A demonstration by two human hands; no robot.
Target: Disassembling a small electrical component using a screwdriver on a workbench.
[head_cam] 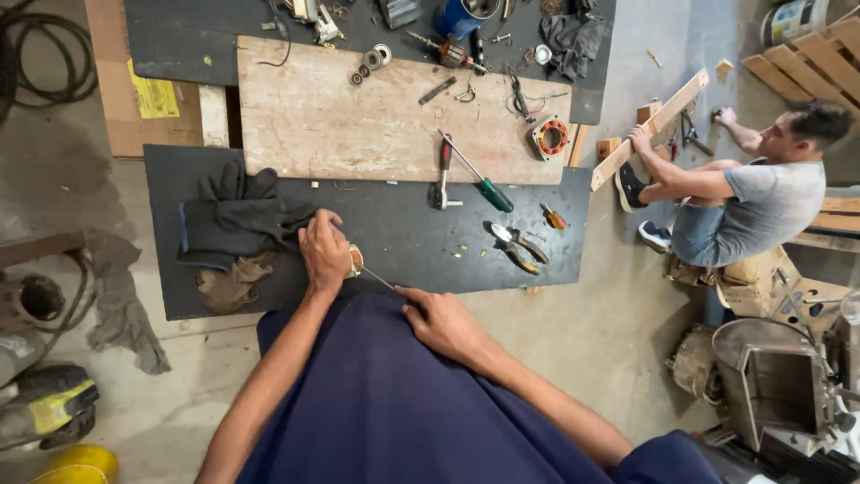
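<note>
Our hands at the black mat's near edge — a small part and a thin rod

Our left hand (324, 254) closes over a small copper-coloured part (356, 260), mostly hidden beneath the fingers; our right hand (445, 323) curls around a thin metal rod (377, 279) whose grip end we cannot see. Both lie on the black mat (403, 242), beside dark gloves (235, 215). Far left, a yellow rectangular label (153, 96) sits on a brown cardboard box (112, 81) — its print too small to make out.
</note>
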